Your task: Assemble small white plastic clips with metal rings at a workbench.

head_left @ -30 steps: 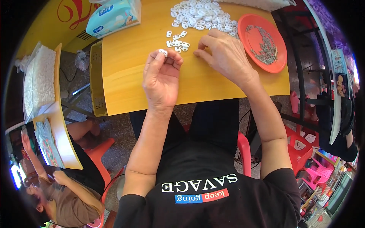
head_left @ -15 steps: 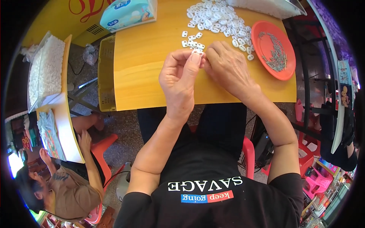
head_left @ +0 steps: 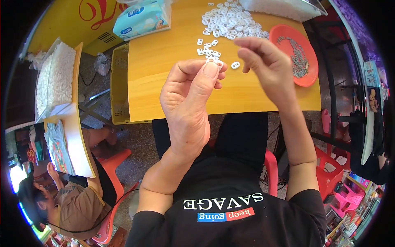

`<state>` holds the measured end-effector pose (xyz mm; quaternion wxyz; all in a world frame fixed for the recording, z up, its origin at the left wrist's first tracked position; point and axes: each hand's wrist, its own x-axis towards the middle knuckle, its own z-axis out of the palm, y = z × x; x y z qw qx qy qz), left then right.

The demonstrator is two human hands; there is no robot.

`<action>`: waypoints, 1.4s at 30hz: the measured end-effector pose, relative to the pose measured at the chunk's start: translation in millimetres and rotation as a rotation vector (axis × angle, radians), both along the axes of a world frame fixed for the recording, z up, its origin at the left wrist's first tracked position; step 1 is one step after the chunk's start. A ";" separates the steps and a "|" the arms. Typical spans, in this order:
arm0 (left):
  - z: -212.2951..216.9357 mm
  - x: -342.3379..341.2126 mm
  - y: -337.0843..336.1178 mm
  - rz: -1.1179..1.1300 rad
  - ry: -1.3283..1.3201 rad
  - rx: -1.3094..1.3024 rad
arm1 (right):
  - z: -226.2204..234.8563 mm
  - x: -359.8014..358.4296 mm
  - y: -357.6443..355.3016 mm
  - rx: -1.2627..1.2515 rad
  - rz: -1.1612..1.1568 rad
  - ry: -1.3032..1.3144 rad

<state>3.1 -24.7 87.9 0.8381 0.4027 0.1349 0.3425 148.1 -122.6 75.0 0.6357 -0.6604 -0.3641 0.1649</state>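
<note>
Between the thumb and forefinger of my left hand [head_left: 187, 101] is a small white plastic piece with holes [head_left: 212, 60], held above the table. The thumb covers part of it. My right hand [head_left: 269, 68] is raised beside the red plate [head_left: 311, 51], its fingers apart and a little blurred, with nothing visible in them. Thin metal pins [head_left: 299, 59] lie on that plate. One loose white two-holed oval piece [head_left: 235, 65] rests between my hands. Several small white pieces [head_left: 200, 42] lie just beyond my left fingertips, and a heap of white oval pieces [head_left: 232, 20] spreads behind them.
A blue tissue pack [head_left: 142, 20] stands at the table's far left. Beyond the heap is a tray of white pieces [head_left: 284, 9]. A yellow crate [head_left: 119, 99] adjoins the left table edge. Farther left, a person [head_left: 78, 206] sits at another table.
My right hand has moved away from the left one, rightward toward the red plate, and its fingers have opened. The left hand keeps its pinch, slightly lower. A loose oval piece now shows between them.
</note>
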 end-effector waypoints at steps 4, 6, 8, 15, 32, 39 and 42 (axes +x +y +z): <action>2.9 1.5 -6.9 -0.009 0.031 0.073 | 22.3 6.0 -8.4 0.157 0.108 0.137; 3.9 1.3 -10.2 -0.018 0.047 0.078 | 26.6 0.7 -7.6 0.294 0.210 0.392; 4.3 2.3 -12.3 -0.025 0.063 0.081 | 24.8 -2.5 -7.6 0.290 0.242 0.422; -0.6 5.5 -12.2 -0.040 0.094 0.115 | 9.4 -17.4 -1.4 0.331 0.219 0.579; -4.3 11.9 -14.9 -0.040 0.014 0.159 | 3.0 -27.6 1.8 0.374 0.238 0.729; -6.3 11.4 -14.8 -0.030 0.017 0.169 | 2.9 -28.9 2.3 0.377 0.233 0.755; -5.2 12.2 -16.0 -0.032 0.017 0.156 | 2.2 -28.3 1.5 0.340 0.217 0.693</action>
